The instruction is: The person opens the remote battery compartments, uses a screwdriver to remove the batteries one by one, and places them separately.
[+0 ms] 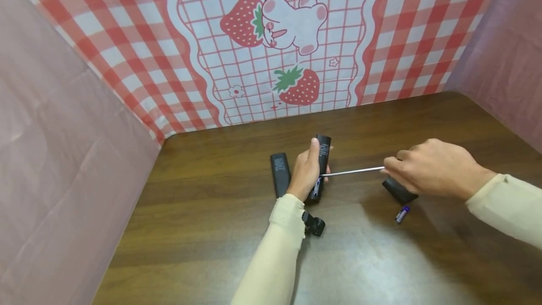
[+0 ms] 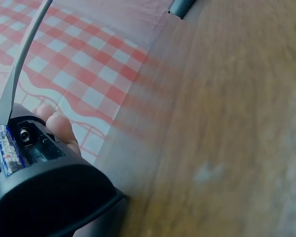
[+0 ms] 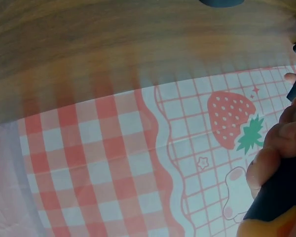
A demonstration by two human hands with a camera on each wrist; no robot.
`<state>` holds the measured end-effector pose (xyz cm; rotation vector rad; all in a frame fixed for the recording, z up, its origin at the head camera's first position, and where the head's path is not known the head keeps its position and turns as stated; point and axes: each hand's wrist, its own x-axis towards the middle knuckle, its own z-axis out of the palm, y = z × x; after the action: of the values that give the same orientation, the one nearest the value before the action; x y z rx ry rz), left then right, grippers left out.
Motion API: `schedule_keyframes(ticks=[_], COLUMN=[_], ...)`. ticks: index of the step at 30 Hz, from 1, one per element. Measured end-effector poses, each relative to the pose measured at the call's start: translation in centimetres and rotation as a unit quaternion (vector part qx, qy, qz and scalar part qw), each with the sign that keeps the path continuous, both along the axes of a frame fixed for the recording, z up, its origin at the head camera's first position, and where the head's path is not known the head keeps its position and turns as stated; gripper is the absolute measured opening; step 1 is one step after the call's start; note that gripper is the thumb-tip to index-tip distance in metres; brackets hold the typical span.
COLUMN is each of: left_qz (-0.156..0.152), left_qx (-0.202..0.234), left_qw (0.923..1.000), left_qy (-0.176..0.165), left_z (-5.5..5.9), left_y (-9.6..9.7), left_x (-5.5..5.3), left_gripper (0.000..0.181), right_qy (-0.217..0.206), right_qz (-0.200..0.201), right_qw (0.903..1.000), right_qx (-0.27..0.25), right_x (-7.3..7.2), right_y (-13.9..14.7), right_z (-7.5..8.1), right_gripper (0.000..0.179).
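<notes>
My left hand (image 1: 304,173) grips a black remote control (image 1: 323,147), tilted up off the table, its thumb along the side. In the left wrist view the remote's battery bay is uncovered: a blue-and-silver battery (image 2: 9,150) lies in one slot, and a metal contact (image 2: 24,135) shows in the bare slot beside it. My right hand (image 1: 436,168) holds a screwdriver (image 1: 353,172) whose flat tip touches the end of that battery. The screwdriver's dark handle (image 3: 281,192) has an orange part in the right wrist view.
Left of my left hand lies a second black remote (image 1: 279,171). Beneath my right hand is a dark object (image 1: 399,191), partly hidden, with a loose purple battery (image 1: 402,214) near it. A checked strawberry cloth (image 1: 292,60) hangs behind the wooden table (image 1: 203,229).
</notes>
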<state>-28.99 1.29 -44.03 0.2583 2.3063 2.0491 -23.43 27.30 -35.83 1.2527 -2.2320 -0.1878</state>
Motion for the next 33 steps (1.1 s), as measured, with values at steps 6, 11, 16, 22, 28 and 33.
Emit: schedule_keyframes(ticks=[6, 11, 16, 22, 28, 33], left_qz=[-0.003, -0.005, -0.005, -0.003, -0.003, -0.006], left_qx=[0.005, 0.011, 0.015, 0.010, 0.004, 0.009], left_qw=[1.0000, 0.9999, 0.9998, 0.9999, 0.9999, 0.9999], left_qy=[-0.003, -0.006, -0.009, -0.008, -0.009, -0.008], left_z=[0.02, 0.14, 0.14, 0.16, 0.12, 0.21], left_y=[0.03, 0.18, 0.29, 0.34, 0.41, 0.44], left_x=[0.05, 0.22, 0.31, 0.39, 0.46, 0.55], left_gripper=[0.072, 0.071, 0.071, 0.072, 0.071, 0.070], right_qy=[-0.009, 0.000, 0.000, 0.001, 0.010, 0.002], right_qz=[-0.003, 0.003, 0.003, 0.006, 0.008, -0.001], right_qw=[0.9999, 1.0000, 1.0000, 1.0000, 0.9999, 0.9999], right_qx=[0.007, 0.005, 0.008, 0.006, 0.005, 0.014], right_x=[-0.05, 0.05, 0.01, 0.08, 0.17, 0.29], right_y=[0.16, 0.34, 0.45, 0.48, 0.51, 0.65], right_z=[0.08, 0.07, 0.10, 0.06, -0.07, 0.07], right_gripper=[0.056, 0.056, 0.056, 0.056, 0.055, 0.057])
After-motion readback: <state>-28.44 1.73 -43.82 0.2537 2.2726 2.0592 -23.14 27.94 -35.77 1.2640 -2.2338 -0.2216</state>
